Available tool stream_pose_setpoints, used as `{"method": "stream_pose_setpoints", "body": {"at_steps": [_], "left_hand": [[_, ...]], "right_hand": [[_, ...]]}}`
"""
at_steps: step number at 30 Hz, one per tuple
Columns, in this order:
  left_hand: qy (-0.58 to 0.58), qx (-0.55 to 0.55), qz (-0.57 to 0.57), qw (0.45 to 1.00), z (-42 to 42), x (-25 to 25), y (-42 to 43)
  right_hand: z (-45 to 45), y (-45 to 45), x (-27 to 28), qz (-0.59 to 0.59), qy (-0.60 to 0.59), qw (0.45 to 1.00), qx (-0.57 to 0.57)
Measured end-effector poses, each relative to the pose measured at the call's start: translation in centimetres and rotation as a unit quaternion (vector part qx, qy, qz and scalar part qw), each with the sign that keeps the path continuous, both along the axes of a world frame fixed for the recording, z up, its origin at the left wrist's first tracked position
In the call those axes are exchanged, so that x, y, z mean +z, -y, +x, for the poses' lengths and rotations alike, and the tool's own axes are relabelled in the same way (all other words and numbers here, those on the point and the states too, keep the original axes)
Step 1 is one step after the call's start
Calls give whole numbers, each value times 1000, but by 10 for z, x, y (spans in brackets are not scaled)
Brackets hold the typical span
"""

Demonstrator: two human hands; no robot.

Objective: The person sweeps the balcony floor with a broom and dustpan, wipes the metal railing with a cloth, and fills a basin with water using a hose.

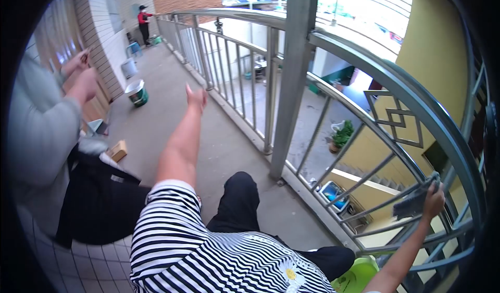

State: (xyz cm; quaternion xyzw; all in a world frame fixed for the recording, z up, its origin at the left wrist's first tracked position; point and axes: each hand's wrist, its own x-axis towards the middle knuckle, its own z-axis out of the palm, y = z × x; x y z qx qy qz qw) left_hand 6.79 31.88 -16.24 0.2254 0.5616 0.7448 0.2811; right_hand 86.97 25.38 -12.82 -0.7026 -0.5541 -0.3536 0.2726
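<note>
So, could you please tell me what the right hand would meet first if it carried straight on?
The right hand, holding a grey cloth, would probably meet the curved metal handrail first; how far ahead it lies is unclear.

Limp grey cloth [409, 205], bunched at its top, at the metal railing [296, 85].

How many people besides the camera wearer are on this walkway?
2. One in a grey top is close by at the left; one in red and black stands at the far end, near the railing. Others may be out of view.
</note>
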Motion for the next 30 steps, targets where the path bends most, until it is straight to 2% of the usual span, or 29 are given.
{"method": "stream_pose_setpoints", "body": {"at_steps": [1,2,3,6,9,14,16,20,30], "left_hand": [[-74,72,83,991,-20,67,7],[-76,64,69,993,-13,73,11],[-102,78,86,988,-18,104,15],[-200,134,41,970,-70,164,36],[-199,157,22,967,-41,203,55],[-211,139,12,967,-22,203,45],[-198,145,14,969,-15,194,37],[-188,157,-26,969,-19,172,24],[-196,182,-33,963,-38,167,23]], "right_hand": [[-6,0,-6,3,0,1000,5],[0,3,-3,8,5,1000,1],[9,1,-6,-1,2,1000,-6],[-10,7,2,18,17,1000,-3],[-8,9,2,21,33,999,-7],[-8,9,3,15,29,999,-3],[-12,14,9,-55,9,998,-23],[-6,9,4,-12,23,1000,5],[-3,6,-1,-23,9,999,-28]]}}
